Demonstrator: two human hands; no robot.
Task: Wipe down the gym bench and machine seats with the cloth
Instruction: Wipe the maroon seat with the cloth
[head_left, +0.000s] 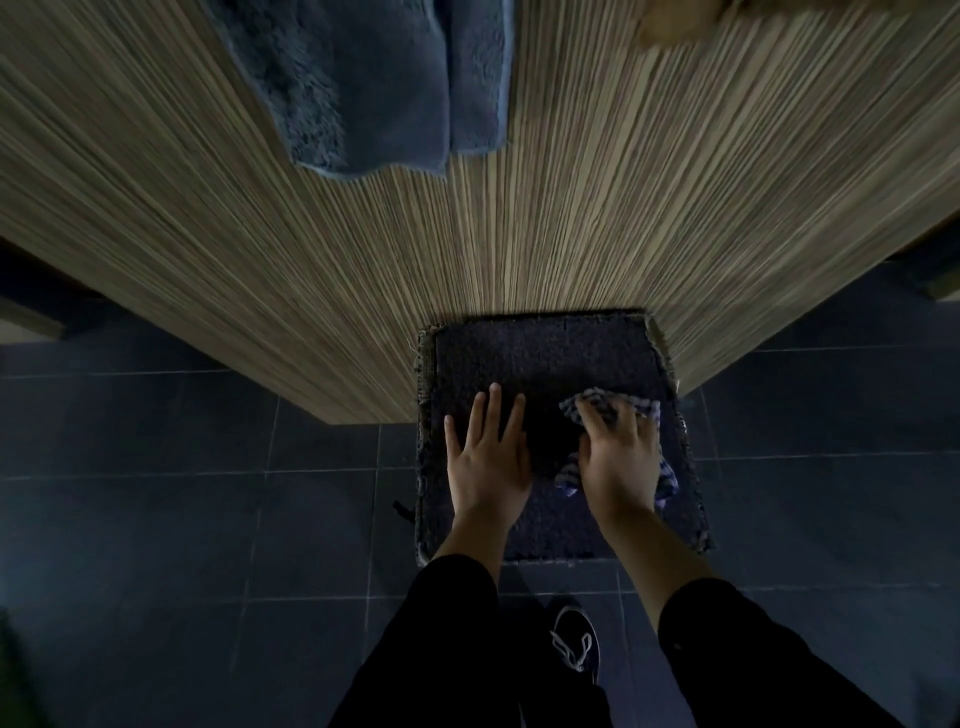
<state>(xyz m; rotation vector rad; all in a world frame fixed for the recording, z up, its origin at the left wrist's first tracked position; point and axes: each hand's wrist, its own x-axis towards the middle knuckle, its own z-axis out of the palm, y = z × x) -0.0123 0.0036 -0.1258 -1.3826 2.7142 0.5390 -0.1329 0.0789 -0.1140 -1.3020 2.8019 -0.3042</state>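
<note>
Just two hands (550, 457), one cloth (613, 415)

hands: 2 (488, 457) (618, 457) | cloth: 1 (602, 405) | seat pad: 1 (545, 358) | blue towel: 1 (363, 83) | shoe: 1 (574, 644)
</note>
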